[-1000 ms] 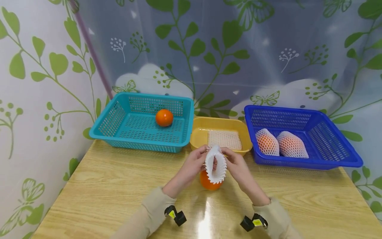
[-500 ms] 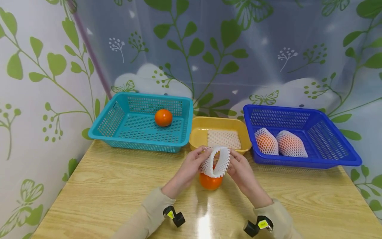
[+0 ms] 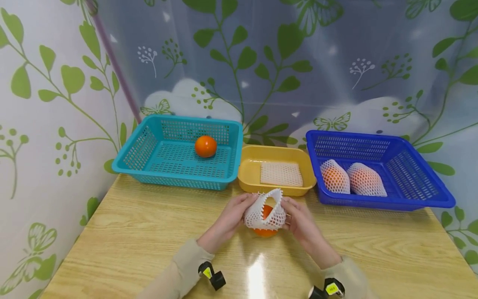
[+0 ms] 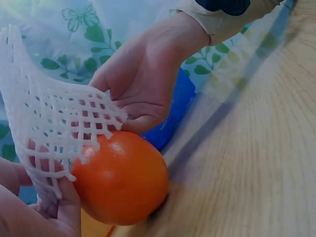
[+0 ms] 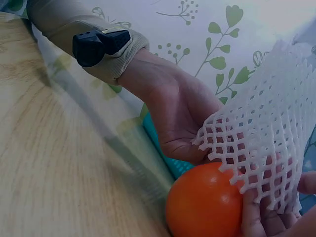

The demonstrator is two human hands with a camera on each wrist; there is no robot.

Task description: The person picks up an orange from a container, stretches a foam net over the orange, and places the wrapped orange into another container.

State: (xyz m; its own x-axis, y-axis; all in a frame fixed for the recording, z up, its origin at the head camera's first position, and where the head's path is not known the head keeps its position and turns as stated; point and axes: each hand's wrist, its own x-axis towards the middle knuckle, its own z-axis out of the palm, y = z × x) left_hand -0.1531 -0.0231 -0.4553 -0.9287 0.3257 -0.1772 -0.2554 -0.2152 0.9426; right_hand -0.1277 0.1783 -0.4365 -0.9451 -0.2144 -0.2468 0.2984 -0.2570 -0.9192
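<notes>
A white foam net sleeve (image 3: pixel 254 216) is stretched between both hands and covers the upper part of an orange (image 3: pixel 266 233) on the table. My left hand (image 3: pixel 236 211) grips the sleeve's left edge, and my right hand (image 3: pixel 300 216) pinches its right edge. Through the sleeve's top opening some of the peel shows in the head view. In the left wrist view the sleeve (image 4: pixel 57 113) drapes on one side of the orange (image 4: pixel 123 180), whose lower part is bare. From the right wrist, the net's jagged rim hangs at the top of the orange (image 5: pixel 205 202).
A teal basket (image 3: pixel 171 160) at the back left holds one bare orange (image 3: pixel 206 146). Flat foam nets (image 3: pixel 281 174) lie in a yellow tray (image 3: pixel 249 168) at the back middle. Two net-wrapped oranges (image 3: pixel 335 177) sit in a blue basket (image 3: pixel 407 174) at the right.
Both hands have come down and nearer with the sleeve. It was held above and in front of the orange; now it is spread wider and its lower rim surrounds the orange's upper part.
</notes>
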